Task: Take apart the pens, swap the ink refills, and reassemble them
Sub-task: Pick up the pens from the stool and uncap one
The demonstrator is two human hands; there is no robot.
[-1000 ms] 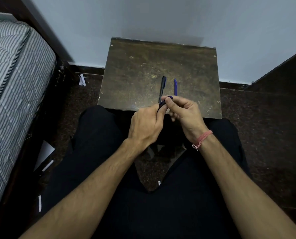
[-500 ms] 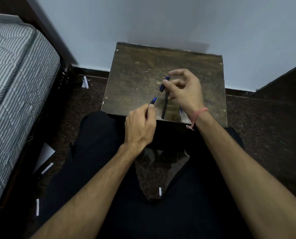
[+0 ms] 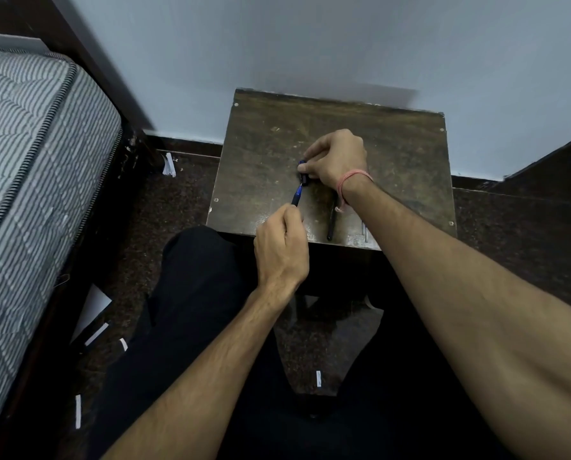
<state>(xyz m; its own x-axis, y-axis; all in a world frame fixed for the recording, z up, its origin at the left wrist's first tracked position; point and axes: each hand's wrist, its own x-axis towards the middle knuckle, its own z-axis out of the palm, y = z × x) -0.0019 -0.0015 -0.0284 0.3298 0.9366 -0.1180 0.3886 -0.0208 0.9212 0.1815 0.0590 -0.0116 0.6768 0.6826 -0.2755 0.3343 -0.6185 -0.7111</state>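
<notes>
Left hand (image 3: 282,250) grips the pen body (image 3: 296,196), tip aimed up-right at the cap (image 3: 302,175) pinched by the right hand (image 3: 335,159) (nearly touching).

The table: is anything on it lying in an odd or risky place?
Yes. The black pen lies at the near edge of the table, its end almost over the rim, so a nudge might knock it off. Nothing looks spilled or broken.

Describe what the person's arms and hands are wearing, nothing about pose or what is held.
Both forearms are bare, with no sleeves in view. The right hand has a thin pink thread bracelet tied at the wrist, with a loose end hanging down. The left hand shows no bracelet, watch or ring. No gloves.
</notes>
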